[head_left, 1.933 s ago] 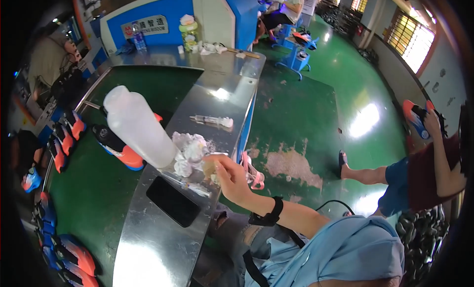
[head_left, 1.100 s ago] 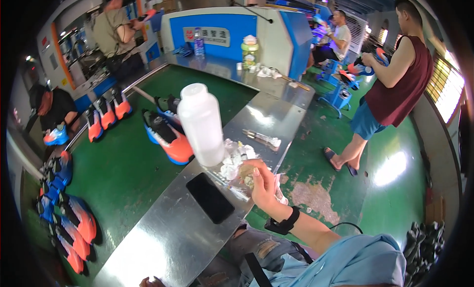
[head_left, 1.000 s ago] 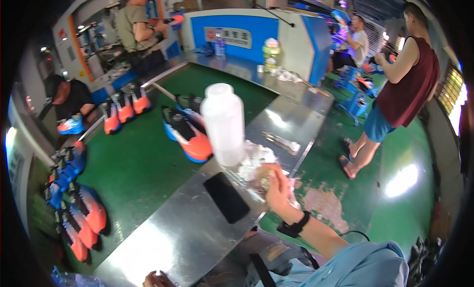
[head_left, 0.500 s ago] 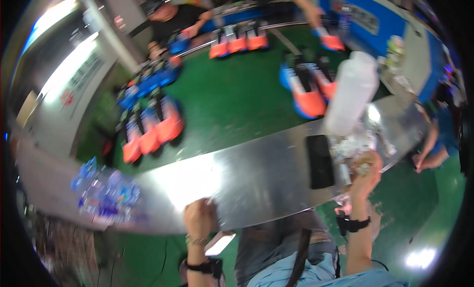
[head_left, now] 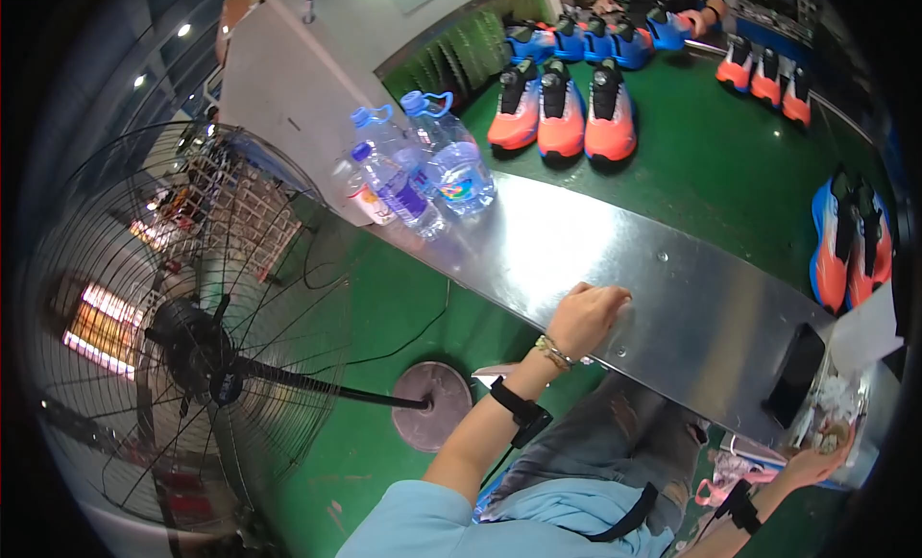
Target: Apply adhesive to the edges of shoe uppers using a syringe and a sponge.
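Note:
My left hand is curled into a fist at the near edge of the metal ledge; whatever its fingers may hold is hidden. At the lower right, my right hand has its fingers bent around a small pale thing too unclear to name. Crumpled clear and white scraps lie just beyond that hand. A black phone rests on the ledge beside them. Behind the scraps stands a white bottle, partly lost at the dark rim.
Several plastic bottles stand at the ledge's left end. Orange-and-blue sneakers stand in groups on the green table. On the left is a caged floor fan with a round base. Another person's hand touches a far shoe.
The view has swung to the left, bringing the fan into sight and shifting the shoes rightward. My left hand stays a fist at the ledge; my right stays by the scraps.

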`<action>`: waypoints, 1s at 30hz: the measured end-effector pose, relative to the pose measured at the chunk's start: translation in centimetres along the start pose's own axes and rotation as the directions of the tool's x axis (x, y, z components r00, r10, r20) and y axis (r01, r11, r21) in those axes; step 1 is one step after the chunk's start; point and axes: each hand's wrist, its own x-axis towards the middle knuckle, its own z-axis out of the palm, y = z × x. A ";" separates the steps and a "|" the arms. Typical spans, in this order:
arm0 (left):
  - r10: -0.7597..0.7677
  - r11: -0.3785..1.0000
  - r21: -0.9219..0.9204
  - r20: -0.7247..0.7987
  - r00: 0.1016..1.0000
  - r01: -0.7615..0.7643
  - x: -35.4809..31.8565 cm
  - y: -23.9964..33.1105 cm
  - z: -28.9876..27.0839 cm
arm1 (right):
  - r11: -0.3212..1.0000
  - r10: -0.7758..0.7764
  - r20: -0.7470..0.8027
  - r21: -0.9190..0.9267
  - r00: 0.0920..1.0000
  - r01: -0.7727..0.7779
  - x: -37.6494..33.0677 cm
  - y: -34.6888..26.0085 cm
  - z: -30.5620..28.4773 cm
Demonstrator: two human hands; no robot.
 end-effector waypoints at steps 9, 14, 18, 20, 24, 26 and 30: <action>-0.042 0.999 -0.036 -0.053 0.998 0.040 -0.2 0.4 0.5 | 0.923 -0.324 0.012 -0.214 0.946 0.319 -0.3 0.1 -0.2; -0.080 0.997 -0.018 -0.027 0.996 0.080 -0.2 0.7 -0.2 | 0.792 -0.471 -0.043 -0.462 0.881 0.400 -0.5 0.4 0.1; -0.076 0.997 0.001 -0.039 0.996 0.076 -0.3 0.5 0.5 | 0.998 -0.051 -0.024 -0.049 0.998 0.050 -0.1 0.7 -0.1; -0.064 0.998 -0.005 -0.050 0.997 0.063 -0.4 0.7 0.5 | 0.986 -0.131 0.012 -0.101 0.991 0.131 0.0 1.2 -0.5; -0.075 0.997 0.003 -0.065 0.995 0.076 -0.4 0.6 0.3 | 0.909 -0.376 -0.040 -0.209 0.926 0.361 -0.6 -0.1 0.3; -0.070 0.997 0.005 -0.072 0.995 0.071 -0.3 0.5 -0.1 | 0.992 0.026 -0.020 0.126 0.999 -0.023 -0.3 -0.1 0.4; -0.082 0.997 -0.006 -0.071 0.994 0.082 -0.2 0.6 -0.5 | 0.948 0.145 -0.048 0.295 0.988 -0.124 -0.3 -1.2 0.5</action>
